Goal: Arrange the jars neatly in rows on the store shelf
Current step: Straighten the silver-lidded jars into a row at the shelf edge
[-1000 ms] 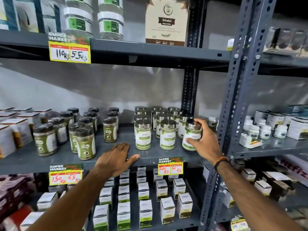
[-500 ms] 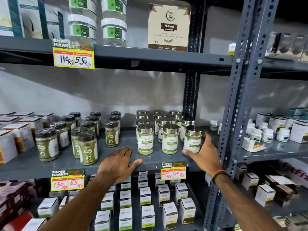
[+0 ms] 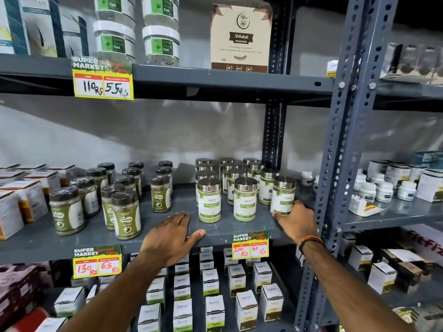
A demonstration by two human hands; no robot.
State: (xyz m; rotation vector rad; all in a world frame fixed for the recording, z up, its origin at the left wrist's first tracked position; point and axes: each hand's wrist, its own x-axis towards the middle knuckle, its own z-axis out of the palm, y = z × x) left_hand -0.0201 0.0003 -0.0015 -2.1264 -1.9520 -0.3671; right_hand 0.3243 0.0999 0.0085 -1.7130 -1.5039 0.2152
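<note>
Steel-lidded jars with white-green labels stand in rows on the right part of the grey middle shelf. The front row holds three jars. My right hand lies low on the shelf at the base of the rightmost front jar, thumb along its front foot and fingers curved beside it, not lifting it. My left hand rests flat and empty on the shelf's front edge, left of the steel-lidded jars. Dark-lidded jars of green powder stand in looser rows to the left.
A perforated grey upright rises just right of my right hand. White boxes fill the shelf's far left. Small white tubs sit on the neighbouring shelf. Gel tubs and a Shikakai box stand above, small boxes below.
My right hand held the rightmost front jar around its middle, then loosened and slid down to its base. The jar now stands in line with the front row. My left hand stayed put.
</note>
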